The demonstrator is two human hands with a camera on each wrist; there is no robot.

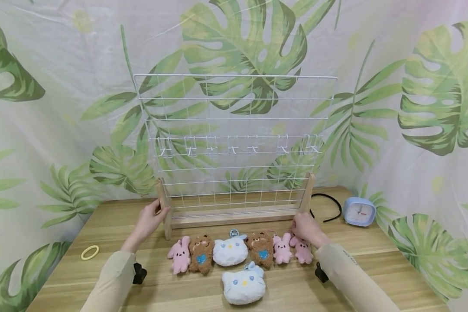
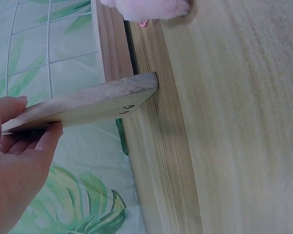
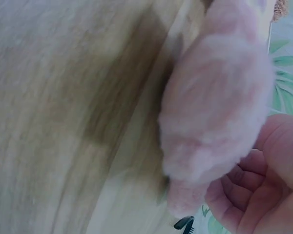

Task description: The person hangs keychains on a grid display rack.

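Observation:
A white wire grid rack [image 1: 234, 76] stands upright on a wooden base with a post at each end. My left hand [image 1: 152, 217] grips the left wooden post [image 2: 88, 100], thumb on one side and fingers on the other. At the opposite end, my right hand [image 1: 307, 227] holds the lower part of the right post [image 1: 307, 197] with curled fingers, hiding the post's foot. Just in front of that hand lies a pink bunny plush [image 1: 303, 252], which looms large in the right wrist view and covers part of the grip. Several clear hooks [image 1: 232, 149] hang across the grid.
Before the rack lie other plush charms: pink bunnies [image 1: 180, 258], brown bears [image 1: 201, 255] and white cats [image 1: 243, 287]. A blue alarm clock [image 1: 359, 212] and a black headband [image 1: 335, 200] are at right. A yellow ring [image 1: 89, 252] lies left. Leaf-patterned cloth [image 1: 374, 130] hangs behind.

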